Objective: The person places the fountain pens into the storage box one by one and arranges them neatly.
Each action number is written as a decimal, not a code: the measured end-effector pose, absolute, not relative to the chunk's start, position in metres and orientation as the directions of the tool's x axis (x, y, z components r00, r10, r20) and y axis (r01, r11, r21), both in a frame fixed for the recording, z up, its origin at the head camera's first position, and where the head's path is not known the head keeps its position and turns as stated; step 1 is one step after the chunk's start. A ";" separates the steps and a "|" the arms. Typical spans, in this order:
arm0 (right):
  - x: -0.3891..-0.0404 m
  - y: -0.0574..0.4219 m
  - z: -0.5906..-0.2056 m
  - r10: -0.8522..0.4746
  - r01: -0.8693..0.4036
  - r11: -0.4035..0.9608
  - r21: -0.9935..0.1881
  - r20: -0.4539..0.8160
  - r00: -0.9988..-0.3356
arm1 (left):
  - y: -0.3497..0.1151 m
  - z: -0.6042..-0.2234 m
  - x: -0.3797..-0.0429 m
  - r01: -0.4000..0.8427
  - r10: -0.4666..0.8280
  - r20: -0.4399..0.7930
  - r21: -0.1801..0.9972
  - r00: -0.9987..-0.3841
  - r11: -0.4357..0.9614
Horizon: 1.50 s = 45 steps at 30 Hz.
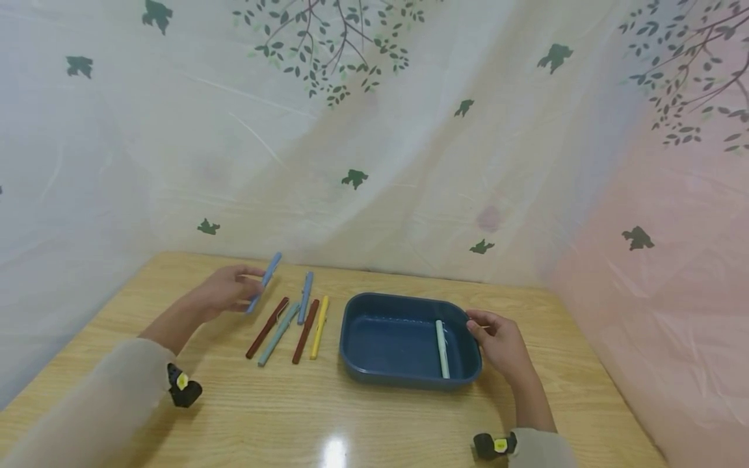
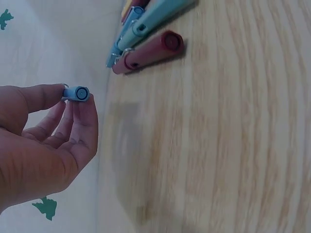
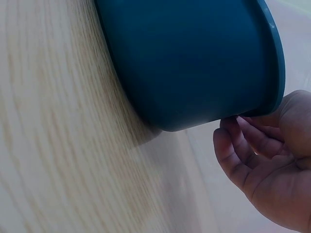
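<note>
My left hand pinches a blue pen between thumb and fingers, above the left of the table. In the left wrist view, the round end of that pen faces the camera. My right hand grips the right rim of a dark blue rectangular bin, thumb on top and fingers underneath the lip. Inside the bin, toward its right end, lies a pale mint pen. Between the left hand and the bin lie two dark red pens, a teal pen, another blue pen and a yellow pen.
A light wooden table carries everything. Behind it and on the sides hangs pale sheeting printed with leaves and birds. The pens on the table lie close together, some overlapping, just left of the bin.
</note>
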State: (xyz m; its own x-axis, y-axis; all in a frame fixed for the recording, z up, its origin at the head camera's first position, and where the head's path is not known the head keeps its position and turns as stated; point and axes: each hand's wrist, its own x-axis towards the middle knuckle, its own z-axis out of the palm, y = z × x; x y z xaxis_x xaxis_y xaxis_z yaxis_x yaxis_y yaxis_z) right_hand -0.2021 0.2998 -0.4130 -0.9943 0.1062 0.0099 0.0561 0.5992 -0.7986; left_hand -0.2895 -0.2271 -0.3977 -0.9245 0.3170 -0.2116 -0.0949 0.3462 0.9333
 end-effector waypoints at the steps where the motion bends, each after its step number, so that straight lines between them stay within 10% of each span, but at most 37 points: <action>1: -0.202 0.300 -0.413 0.106 0.056 0.599 -0.799 0.009 -0.994 | -0.225 -0.397 -0.290 -0.099 0.313 -0.211 0.936 -0.926 0.338; 45: -0.202 0.299 -0.413 0.088 0.022 0.614 -0.789 0.041 -0.995 | -0.128 -0.383 -0.296 -0.108 0.294 -0.147 0.984 -0.945 0.143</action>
